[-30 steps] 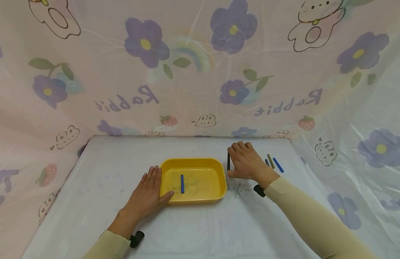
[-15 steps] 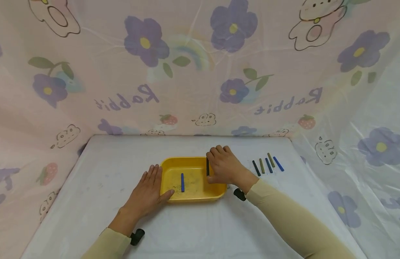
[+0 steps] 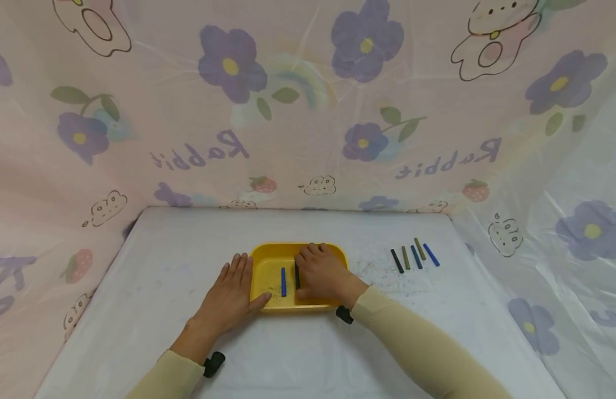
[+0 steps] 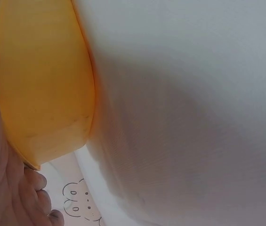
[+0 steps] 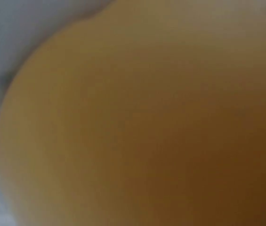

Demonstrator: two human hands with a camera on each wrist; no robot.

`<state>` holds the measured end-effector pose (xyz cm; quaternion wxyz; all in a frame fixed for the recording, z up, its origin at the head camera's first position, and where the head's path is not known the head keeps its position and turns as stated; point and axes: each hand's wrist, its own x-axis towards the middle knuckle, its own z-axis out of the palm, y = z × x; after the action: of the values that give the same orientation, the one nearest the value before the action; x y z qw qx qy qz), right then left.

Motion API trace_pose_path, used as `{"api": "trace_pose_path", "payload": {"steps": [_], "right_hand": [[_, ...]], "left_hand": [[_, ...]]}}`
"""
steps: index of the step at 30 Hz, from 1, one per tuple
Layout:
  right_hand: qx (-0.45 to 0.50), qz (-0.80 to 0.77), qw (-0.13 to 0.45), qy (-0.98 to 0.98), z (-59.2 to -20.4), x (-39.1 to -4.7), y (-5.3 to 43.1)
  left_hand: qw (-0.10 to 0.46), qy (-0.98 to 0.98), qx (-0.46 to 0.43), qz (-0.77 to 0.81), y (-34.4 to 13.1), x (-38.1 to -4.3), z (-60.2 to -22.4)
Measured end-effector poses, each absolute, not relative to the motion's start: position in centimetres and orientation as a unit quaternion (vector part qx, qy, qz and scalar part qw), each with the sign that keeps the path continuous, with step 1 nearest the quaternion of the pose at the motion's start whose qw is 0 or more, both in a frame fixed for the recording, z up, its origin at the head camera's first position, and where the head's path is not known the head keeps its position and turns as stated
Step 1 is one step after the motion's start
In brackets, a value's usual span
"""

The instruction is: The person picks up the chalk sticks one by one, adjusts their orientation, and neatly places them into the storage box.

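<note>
A yellow tray (image 3: 274, 249) stands mid-table in the head view, with a blue crayon (image 3: 283, 282) lying inside it. My left hand (image 3: 230, 296) rests with straight fingers along the tray's left side, its thumb over the front rim. In the left wrist view, that palm lies against the rim of the tray (image 4: 43, 84). Inside the tray's right half, my right hand (image 3: 323, 275) pinches a black crayon (image 3: 297, 275) lengthwise between thumb and fingertips, just right of the blue one. The right wrist view holds only the blurred yellow tray wall (image 5: 100, 117); the fingers are out of that frame.
To the right of the tray, several crayons lie roughly side by side: a black crayon (image 3: 397, 261), an olive crayon (image 3: 405, 258), a dark blue crayon (image 3: 416, 257), another olive crayon (image 3: 420, 249) and a bright blue crayon (image 3: 431, 255). Smudges mark the white tablecloth (image 3: 308, 354).
My right hand has carried the black crayon leftward from beside the tray, over its right rim, and down near the blue crayon. The left hand keeps its place on the tray.
</note>
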<state>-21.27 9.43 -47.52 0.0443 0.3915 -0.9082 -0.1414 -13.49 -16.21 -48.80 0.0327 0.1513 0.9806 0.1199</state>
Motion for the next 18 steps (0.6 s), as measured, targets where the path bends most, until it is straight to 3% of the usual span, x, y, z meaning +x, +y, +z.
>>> {"api": "trace_pose_path", "payload": {"steps": [18], "right_hand": [[0.388, -0.14, 0.008, -0.911, -49.2, -21.6, 7.8]], "left_hand": [[0.019, 0.979, 0.163, 0.124, -16.5, -13.6, -49.3]]}}
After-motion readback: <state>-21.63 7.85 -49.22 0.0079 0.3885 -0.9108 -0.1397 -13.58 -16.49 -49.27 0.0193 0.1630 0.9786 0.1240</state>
